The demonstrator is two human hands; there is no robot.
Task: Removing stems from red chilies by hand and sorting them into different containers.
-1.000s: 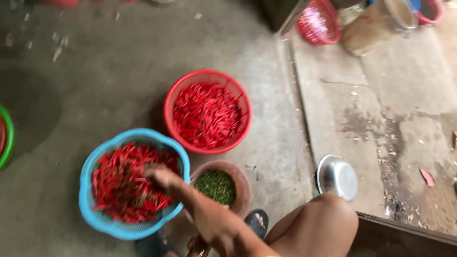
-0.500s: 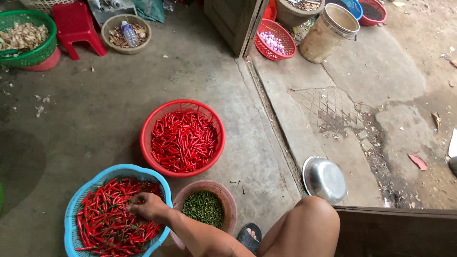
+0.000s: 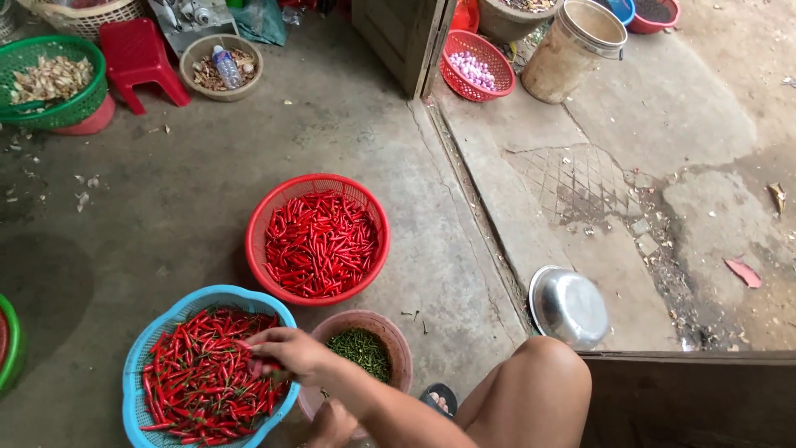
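Observation:
My right hand (image 3: pixel 286 353) reaches across into a blue basket (image 3: pixel 141 365) full of red chilies (image 3: pixel 199 382), and its fingers are closed around a few of them. My left hand (image 3: pixel 332 425) shows only partly at the bottom edge, against the rim of a pink bowl (image 3: pixel 398 348) that holds green chili stems (image 3: pixel 361 348). What it holds is hidden. Just beyond stands a red basket (image 3: pixel 257 241) filled with stemless red chilies (image 3: pixel 319 245).
My bare knee (image 3: pixel 539 390) and a sandalled foot (image 3: pixel 438 400) are at the bottom right. A steel bowl (image 3: pixel 568 307) lies upside down by a concrete step. Farther off are a green basket (image 3: pixel 58 108), a red stool (image 3: pixel 137 54), a small red basket (image 3: pixel 477 62) and a bucket (image 3: pixel 576 50).
The view has tilted up and drawn back, showing more of the floor and the far baskets. My right hand has stayed in the blue basket and closed on chilies.

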